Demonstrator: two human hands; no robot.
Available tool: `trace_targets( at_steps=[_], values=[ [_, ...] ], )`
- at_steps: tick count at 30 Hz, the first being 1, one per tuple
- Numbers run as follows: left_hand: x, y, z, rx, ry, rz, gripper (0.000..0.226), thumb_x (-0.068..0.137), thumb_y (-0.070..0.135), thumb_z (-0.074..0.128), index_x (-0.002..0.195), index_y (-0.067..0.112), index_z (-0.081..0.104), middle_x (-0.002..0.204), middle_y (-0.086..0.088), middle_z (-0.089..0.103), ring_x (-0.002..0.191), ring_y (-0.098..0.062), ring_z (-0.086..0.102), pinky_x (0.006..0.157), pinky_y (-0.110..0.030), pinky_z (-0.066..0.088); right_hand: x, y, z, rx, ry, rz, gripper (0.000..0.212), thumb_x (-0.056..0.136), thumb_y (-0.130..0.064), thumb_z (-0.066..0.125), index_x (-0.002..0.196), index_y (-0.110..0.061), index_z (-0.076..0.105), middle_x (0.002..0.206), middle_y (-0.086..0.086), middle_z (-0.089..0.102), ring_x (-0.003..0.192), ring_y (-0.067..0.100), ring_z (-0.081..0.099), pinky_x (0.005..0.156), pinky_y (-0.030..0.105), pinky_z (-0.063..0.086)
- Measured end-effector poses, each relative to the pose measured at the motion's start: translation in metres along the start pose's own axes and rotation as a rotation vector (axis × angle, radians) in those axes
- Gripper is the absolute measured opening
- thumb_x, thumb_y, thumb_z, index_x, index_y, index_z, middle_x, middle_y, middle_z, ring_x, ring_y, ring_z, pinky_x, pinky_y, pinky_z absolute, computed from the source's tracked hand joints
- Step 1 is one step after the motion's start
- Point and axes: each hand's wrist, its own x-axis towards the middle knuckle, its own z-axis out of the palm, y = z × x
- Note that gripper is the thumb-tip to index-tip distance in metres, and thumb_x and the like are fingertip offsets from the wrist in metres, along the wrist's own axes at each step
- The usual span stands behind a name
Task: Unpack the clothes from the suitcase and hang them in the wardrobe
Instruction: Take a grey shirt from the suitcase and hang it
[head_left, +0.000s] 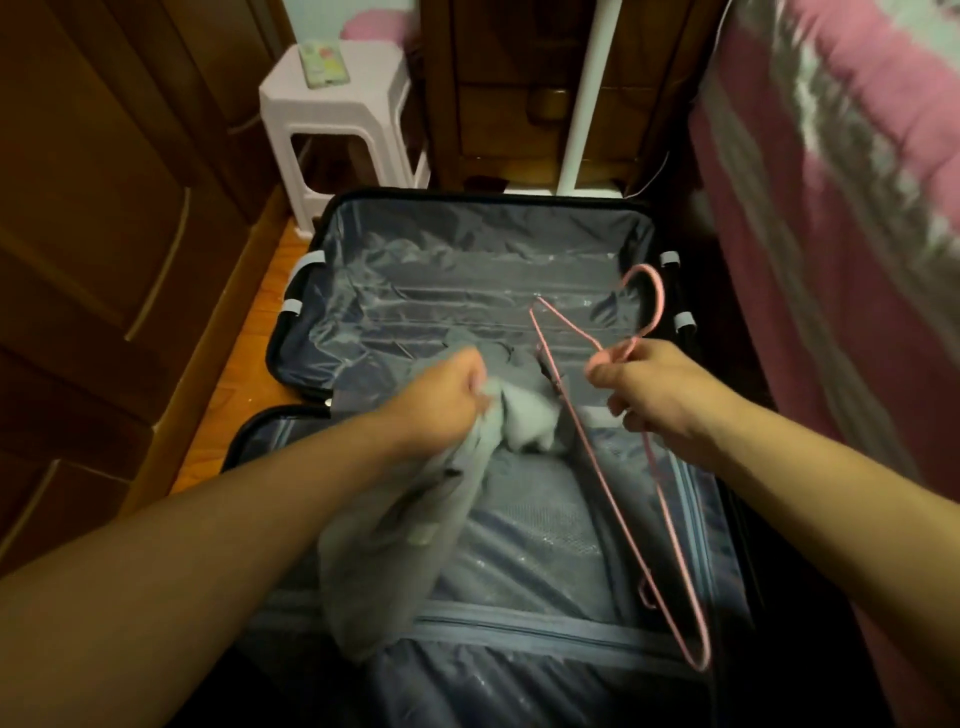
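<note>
gripping grey garment (415, 499) in left hand (441, 402), right hand (654, 395) fingers pinching pink hanger (613, 457), over suitcase (467, 312)

I see my left hand (441, 402) gripping a bunched grey garment (415, 499) above the open suitcase (467, 291). My right hand (657, 395) pinches a pink wire hanger (613, 483) at its neck, one end tucked in the garment.

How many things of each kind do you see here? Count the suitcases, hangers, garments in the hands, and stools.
Suitcase, lying open: 1
Pink hanger, held by the right hand: 1
Grey garment, gripped by the left hand: 1
White stool: 1
Total: 4
</note>
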Motion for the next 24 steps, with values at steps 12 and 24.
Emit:
trace_targets(
  at_steps=[12,24],
  values=[
    [-0.020,0.109,-0.043,-1.323,0.224,-0.082,0.033,0.108,0.025,0.043,0.137,0.013,0.050,0.121,-0.018,0.067,0.100,-0.032,0.072,0.071,-0.053,0.062,-0.021,-0.007,0.008,-0.202,0.030,-0.203,0.017,0.083,-0.019,0.078,0.089,-0.008,0.066,0.081,0.008,0.070,0.072,0.012,0.061,0.072,0.032,0.053],
    [-0.001,0.132,-0.156,0.203,0.821,0.078,0.038,0.105,0.036,0.033,0.098,0.013,0.062,0.103,-0.016,0.066,0.092,-0.041,0.060,0.077,-0.045,0.049,-0.006,-0.144,-0.070,-0.006,0.402,-0.493,0.032,0.089,0.000,0.066,0.074,-0.018,0.044,0.064,-0.001,0.044,0.051,0.005,0.039,0.045,0.012,0.033]
  ],
)
